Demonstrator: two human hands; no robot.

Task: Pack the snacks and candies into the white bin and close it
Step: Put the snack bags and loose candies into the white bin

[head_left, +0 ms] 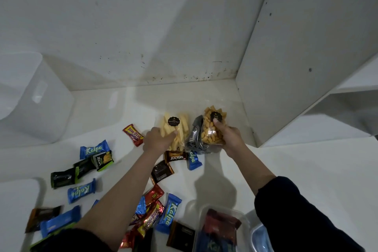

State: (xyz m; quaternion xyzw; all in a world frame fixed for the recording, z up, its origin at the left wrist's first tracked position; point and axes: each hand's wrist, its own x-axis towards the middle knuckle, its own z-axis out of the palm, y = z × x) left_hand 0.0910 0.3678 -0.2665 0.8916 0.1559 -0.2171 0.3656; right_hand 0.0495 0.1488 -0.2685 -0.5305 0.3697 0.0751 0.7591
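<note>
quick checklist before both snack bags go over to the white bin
1. Left hand gripping the bag of pale sticks: ok.
2. Right hand gripping the bag of orange snacks: ok.
3. Dark striped packet pressed against the right-hand bag, may drag along: not ok.
4. White bin within reach at far left: ok.
5. Bin open, room inside: cannot tell.
6. Path left clear: not ok, the Kalpa bar and other wrapped candies lie scattered there.
</note>
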